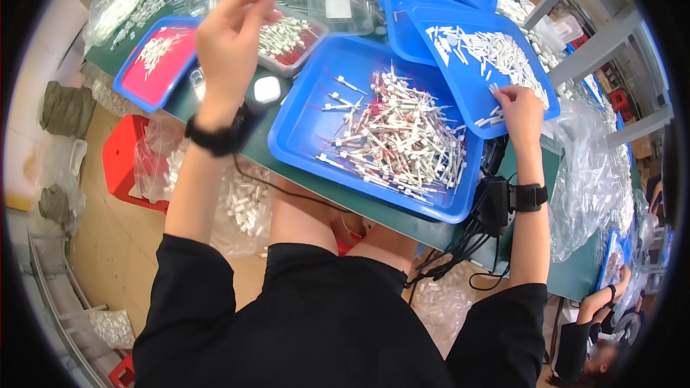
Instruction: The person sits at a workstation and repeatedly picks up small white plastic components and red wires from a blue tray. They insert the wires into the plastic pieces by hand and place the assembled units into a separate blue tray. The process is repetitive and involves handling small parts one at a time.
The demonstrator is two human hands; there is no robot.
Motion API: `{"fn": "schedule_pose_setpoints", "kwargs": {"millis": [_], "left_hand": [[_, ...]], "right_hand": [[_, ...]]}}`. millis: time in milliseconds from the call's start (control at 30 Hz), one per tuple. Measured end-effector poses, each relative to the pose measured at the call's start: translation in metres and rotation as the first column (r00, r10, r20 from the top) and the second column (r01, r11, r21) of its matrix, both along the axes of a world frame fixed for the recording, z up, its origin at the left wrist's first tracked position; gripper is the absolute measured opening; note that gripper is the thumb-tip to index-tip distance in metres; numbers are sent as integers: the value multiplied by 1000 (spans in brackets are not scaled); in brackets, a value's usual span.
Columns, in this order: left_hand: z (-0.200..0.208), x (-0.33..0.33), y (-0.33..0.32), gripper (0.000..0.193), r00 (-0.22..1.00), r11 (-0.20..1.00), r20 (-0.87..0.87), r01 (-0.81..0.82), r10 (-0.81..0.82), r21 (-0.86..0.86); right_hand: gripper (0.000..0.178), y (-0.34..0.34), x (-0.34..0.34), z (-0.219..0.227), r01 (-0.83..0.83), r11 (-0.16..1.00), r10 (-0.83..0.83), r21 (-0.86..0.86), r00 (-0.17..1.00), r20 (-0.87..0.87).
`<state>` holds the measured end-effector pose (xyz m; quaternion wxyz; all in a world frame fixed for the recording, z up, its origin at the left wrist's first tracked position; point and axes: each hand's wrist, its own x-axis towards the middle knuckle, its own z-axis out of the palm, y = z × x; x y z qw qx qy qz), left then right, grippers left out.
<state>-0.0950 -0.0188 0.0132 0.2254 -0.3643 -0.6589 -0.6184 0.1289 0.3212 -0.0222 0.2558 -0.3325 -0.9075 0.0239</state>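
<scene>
My left hand (228, 50) is raised over the near side of a clear plastic box (321, 29) of thin pale sticks. Its thumb and fingers come together, and whatever they hold is too small to make out. Over the lower edge of a blue tray (467, 97) on the right, my right hand (523, 111) pinches a small white tube (494, 88). Loose white tubes (496, 50) lie across that tray. Between my hands sits a larger blue tray (287, 133) with a heap of white tubular pieces (402, 136), red strands showing among them.
A small blue tray (128, 90) with a pink-red base stands at the left. A white rounded box (267, 90) is near my left wrist. Black cables (460, 244) hang by my right forearm. A red stool (122, 158) and bags of white tubes (244, 205) are below. Another person's arm (596, 302) is far right.
</scene>
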Motion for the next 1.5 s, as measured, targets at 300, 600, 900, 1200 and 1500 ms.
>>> {"fn": "schedule_pose_setpoints", "kwargs": {"millis": [300, 600, 900, 1200, 1500], "left_hand": [[3, 116, -2, 12, 464, 639, 440, 547, -769, 540], [-8, 147, 13, 12, 449, 614, 423, 631, -787, 474], [-2, 147, 20, 19, 796, 764, 140, 605, -589, -225], [8, 155, 20, 37, 827, 752, -46, 485, -561, -447], [8, 153, 24, 38, 824, 764, -242, 309, -513, -567]], "right_hand": [[20, -111, 20, 66, -454, 764, 214, -459, 849, -482], [22, -170, 54, 73, -675, 520, 423, -524, 736, -529], [20, -161, 52, 82, -737, 603, 528, -306, 656, -539], [18, -162, 53, 85, -772, 586, 620, -245, 623, -477], [16, -171, 54, 83, -737, 674, 704, -53, 662, -257]]}}
